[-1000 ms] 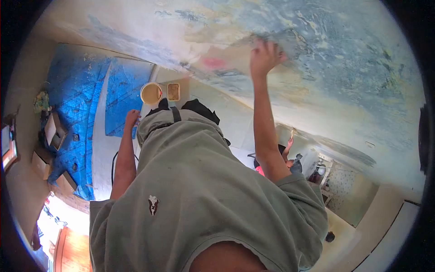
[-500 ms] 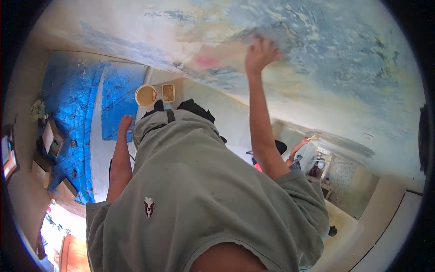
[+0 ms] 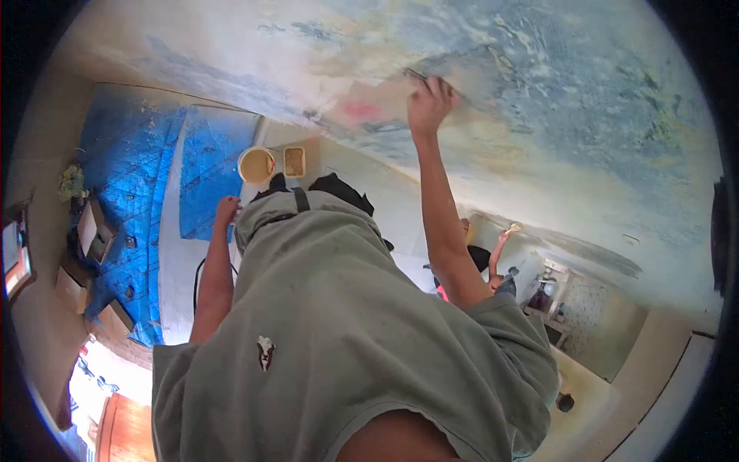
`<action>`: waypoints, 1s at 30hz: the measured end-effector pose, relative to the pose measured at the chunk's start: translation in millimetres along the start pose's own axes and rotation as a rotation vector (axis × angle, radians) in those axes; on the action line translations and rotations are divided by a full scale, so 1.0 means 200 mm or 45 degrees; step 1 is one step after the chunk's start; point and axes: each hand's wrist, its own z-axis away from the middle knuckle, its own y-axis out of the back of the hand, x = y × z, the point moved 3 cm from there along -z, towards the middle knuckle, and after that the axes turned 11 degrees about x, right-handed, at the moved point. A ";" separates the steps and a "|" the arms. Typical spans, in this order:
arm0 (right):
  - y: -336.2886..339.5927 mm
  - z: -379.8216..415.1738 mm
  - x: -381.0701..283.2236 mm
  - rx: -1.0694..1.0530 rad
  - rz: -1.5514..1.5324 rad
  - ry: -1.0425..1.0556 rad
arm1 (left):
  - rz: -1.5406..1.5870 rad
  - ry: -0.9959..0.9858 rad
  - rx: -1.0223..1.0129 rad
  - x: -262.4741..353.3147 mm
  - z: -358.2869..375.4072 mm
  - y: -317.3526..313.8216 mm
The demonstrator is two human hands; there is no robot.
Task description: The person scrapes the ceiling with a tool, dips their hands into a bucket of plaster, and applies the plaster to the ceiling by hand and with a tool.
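My right hand (image 3: 429,106) is raised against the wall (image 3: 523,146), which is mottled with blue, cream and yellow patches. Its fingers are closed round a thin, dark-edged tool (image 3: 415,75) that lies against the wall; most of the tool is hidden. A pink patch (image 3: 362,111) shows on the wall to the left of this hand. My left hand (image 3: 228,209) hangs low beside my waist with its fingers curled, and whatever it may hold cannot be made out.
A round bucket (image 3: 255,165) and a rectangular tray (image 3: 294,162) stand on the floor beyond my feet. Blue sheeting (image 3: 135,223) and cardboard boxes (image 3: 92,231) lie at left. Another person's raised arm (image 3: 496,254) holds something pale at right, near shelves (image 3: 548,296).
My right hand has moved slightly left and down along the wall, and the tool's dark edge now shows. The other person's arm has shifted left and is more upright.
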 end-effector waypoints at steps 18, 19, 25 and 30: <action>0.28 -0.71 0.04 0.227 0.187 -0.186 | -0.207 -0.074 0.070 -0.07 0.02 -0.02; 0.32 -0.79 0.08 0.429 0.218 -0.257 | -0.241 -0.049 0.026 -0.07 0.02 -0.02; 0.15 -0.28 -0.01 0.106 0.114 -0.167 | 0.136 0.256 0.050 0.17 0.09 0.04; 0.27 -0.65 0.11 0.353 0.130 -0.234 | -0.030 -0.006 0.083 0.02 0.04 0.03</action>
